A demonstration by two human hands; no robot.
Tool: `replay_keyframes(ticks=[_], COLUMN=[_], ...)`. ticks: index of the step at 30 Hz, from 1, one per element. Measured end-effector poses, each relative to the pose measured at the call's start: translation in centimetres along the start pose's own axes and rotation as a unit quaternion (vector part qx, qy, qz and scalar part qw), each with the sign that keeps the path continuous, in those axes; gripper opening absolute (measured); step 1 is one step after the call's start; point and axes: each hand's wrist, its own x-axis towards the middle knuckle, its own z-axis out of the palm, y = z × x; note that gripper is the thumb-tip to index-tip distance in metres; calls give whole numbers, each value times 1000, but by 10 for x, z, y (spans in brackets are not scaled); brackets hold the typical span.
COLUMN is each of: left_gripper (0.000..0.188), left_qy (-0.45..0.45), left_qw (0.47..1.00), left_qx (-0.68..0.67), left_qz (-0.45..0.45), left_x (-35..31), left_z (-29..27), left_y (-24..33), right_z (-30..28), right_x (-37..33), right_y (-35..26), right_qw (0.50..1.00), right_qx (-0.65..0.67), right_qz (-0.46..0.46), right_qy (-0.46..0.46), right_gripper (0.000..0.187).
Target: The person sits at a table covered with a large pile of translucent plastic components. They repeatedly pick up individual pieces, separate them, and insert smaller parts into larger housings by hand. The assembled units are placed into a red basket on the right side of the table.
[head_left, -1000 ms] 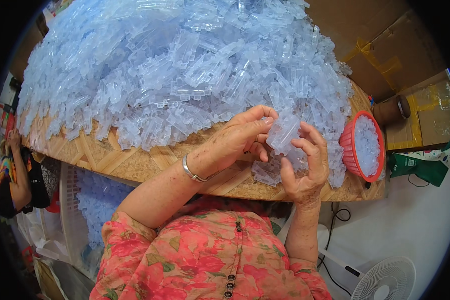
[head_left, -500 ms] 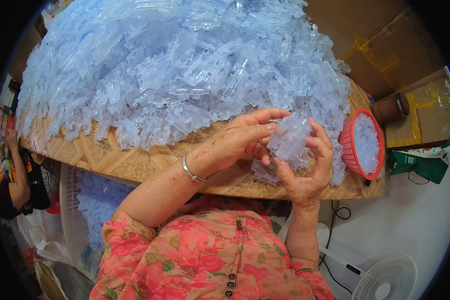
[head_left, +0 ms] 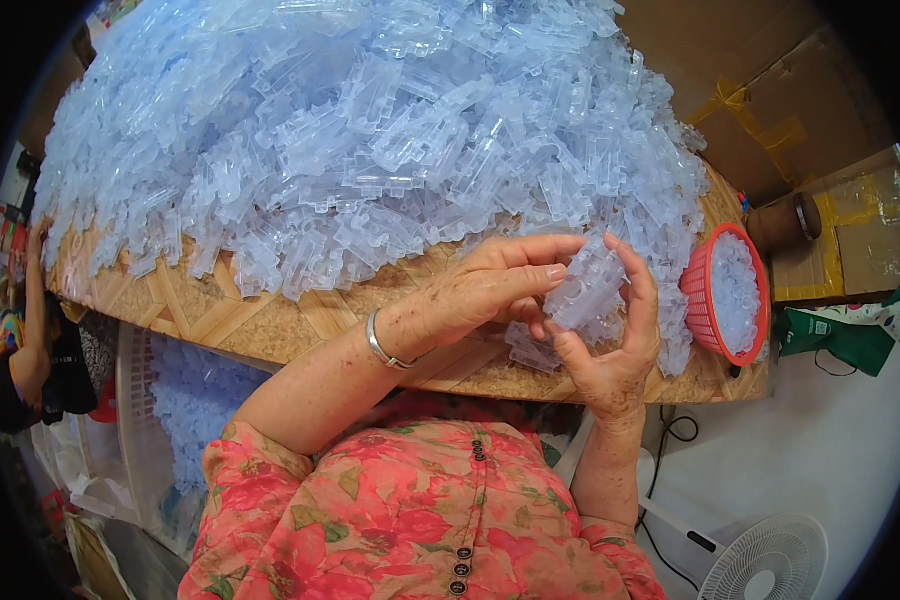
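Note:
A small bunch of clear plastic pieces (head_left: pixel 587 284) is gripped between my two hands, just over the table's near edge. My left hand (head_left: pixel 505 280), with a metal bangle at its wrist, pinches the bunch from the left with thumb and fingers. From the right and below, my right hand (head_left: pixel 615 350) curls its thumb and fingers round the same pieces. Beyond both hands a large heap of similar clear plastic pieces (head_left: pixel 370 140) covers most of the table. A few loose pieces (head_left: pixel 532 347) lie on the table under my left fingers.
A red plastic basket (head_left: pixel 703 305) of small clear pieces stands at the table's right edge. Cardboard boxes (head_left: pixel 770 110) rise behind it. A white fan (head_left: pixel 767 570) is at lower right. Far left, another person's arm (head_left: pixel 35 300) reaches to the table. A white crate (head_left: pixel 135 420) holds more pieces.
The bunch has turned between my fingers, and my right fingers have closed in slightly. At far left, the other person's arm has moved up toward the heap.

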Motion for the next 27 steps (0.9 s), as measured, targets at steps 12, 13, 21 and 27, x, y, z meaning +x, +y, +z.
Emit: replay_keyframes(ticks=[12,13,21,27], left_gripper=[51,51,50,50], left_qy=[18,20,46,34], left_qw=[1000,999,999,999], left_qx=[21,23,-4,1], left_qz=[-16,-15,-14,-13], left_x=[-2,-2,-6,-5], left_z=[1,2,16,10], left_y=[0,1,9,3], right_z=[3,3,10,13], right_x=[-1,-1,-3,-6], right_y=[3,3,5,4], right_qw=[999,999,999,998], right_qx=[50,35,39,59], right_qz=[12,3,-10,-25], right_qy=[-14,-14,1,2], right_gripper=[82,82,83,81])
